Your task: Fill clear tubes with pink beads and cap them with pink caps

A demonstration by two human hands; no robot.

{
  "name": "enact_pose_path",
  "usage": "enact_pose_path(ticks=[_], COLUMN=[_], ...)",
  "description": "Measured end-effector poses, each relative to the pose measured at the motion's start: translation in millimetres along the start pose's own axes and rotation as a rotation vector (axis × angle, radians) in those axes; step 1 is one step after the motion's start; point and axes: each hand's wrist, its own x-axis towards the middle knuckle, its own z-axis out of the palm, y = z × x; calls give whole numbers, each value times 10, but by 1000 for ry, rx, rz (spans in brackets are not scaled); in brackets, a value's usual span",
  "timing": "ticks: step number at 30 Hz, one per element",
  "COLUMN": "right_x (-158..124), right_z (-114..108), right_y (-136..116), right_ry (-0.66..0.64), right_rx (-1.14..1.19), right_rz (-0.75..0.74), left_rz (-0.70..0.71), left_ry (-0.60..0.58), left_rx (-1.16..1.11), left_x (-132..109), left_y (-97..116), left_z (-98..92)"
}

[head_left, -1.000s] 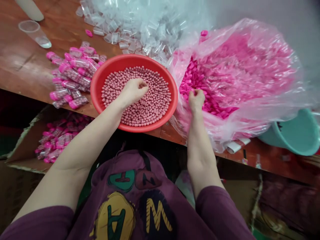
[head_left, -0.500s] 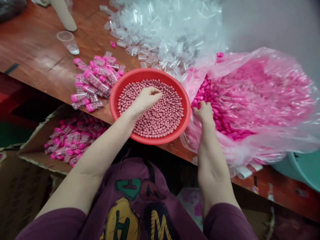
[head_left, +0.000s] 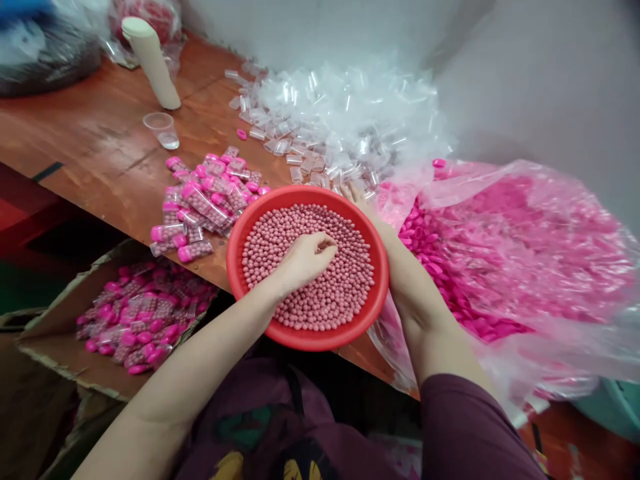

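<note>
My left hand point(head_left: 309, 257) hangs over a red bowl point(head_left: 383, 267) filled with round pink beads point(head_left: 320, 310). Its fingers are curled together, and whatever they hold is hidden. Past the bowl's right rim, my right hand point(head_left: 361, 203) reaches to the near edge of a heap of clear plastic tubes point(head_left: 345, 120). The fingers of that hand look stretched out, partly lost against the clear plastic. Beside my right forearm, a clear bag point(head_left: 530, 187) lies open with many bright pink caps point(head_left: 425, 233) in it.
Left of the bowl lies a pile of bead-filled tubes with pink caps point(head_left: 205, 193). More fill a cardboard box point(head_left: 43, 340) below the table edge. A clear cup point(head_left: 163, 130) and a cream bottle point(head_left: 153, 63) stand farther back on the brown table point(head_left: 110, 160).
My right hand has left the pink caps and moved forward and left to the clear tubes. My left hand stays curled above the beads. The view has tilted up.
</note>
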Motion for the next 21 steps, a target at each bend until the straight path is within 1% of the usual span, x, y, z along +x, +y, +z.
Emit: enact_pose_path(ticks=[2,4,6,10,13,15,17,19,21], right_x=[111,176,215,281,326,332,297,199,19], right_z=[71,143,225,400,462,421,295,85,-175], right_y=[48,113,174,285,411,524,631,675,585], right_ry=[33,98,143,196,231,278,390,556,699], right_rx=[-12,-8,1,73,125,166,246,356,459], right_rz=[-30,25,82,73,54,40,23,-16,-91], left_rz=[26,45,39,-39,-110,-152,-175,-187,-197], left_ry=[-21,-34,-10,154,280,360,427,480,525], left_rx=[15,-18,-95,-349,-494,-549,-590,-618,-630], left_x=[-23,-40,-43,-18,13,32,51,69,87], left_y=[23,49,81,163,219,240,249,253,255], left_z=[4,3,-8,-75,-147,-190,-227,-261,-293])
